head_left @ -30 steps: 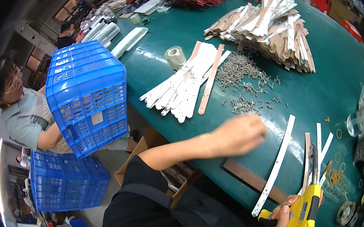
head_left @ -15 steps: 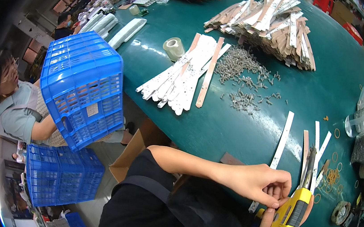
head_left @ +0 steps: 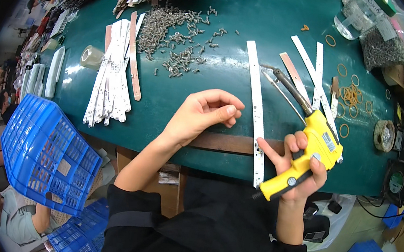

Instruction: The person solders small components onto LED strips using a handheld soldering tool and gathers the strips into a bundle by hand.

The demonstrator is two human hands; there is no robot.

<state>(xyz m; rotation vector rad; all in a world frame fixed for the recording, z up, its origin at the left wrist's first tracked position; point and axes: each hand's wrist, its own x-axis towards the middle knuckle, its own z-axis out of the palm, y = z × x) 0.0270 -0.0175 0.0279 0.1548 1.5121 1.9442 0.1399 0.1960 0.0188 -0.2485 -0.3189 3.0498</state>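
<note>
My right hand (head_left: 301, 169) grips a yellow soldering gun (head_left: 321, 139). Its dark metal tip points up and left, close to the upper part of a narrow white circuit strip (head_left: 256, 100). The right index finger reaches out to the lower part of this strip, which lies across a brown bar (head_left: 222, 142) at the table edge. To the left of the strip, my left hand (head_left: 198, 113) hovers with curled fingers and the thumb against them. Whatever it may hold is hidden or too small to name.
Small metal parts (head_left: 172, 33) lie heaped beyond my left hand, beside a stack of white strips (head_left: 113, 71) and a tape roll (head_left: 91, 57). Rubber bands (head_left: 351, 94) and loose strips are at the right. Another person holds a blue crate (head_left: 49, 153) at the left.
The view has swung to the right. My left hand has parted from the right hand and moved left. The soldering gun has tilted left toward the strip.
</note>
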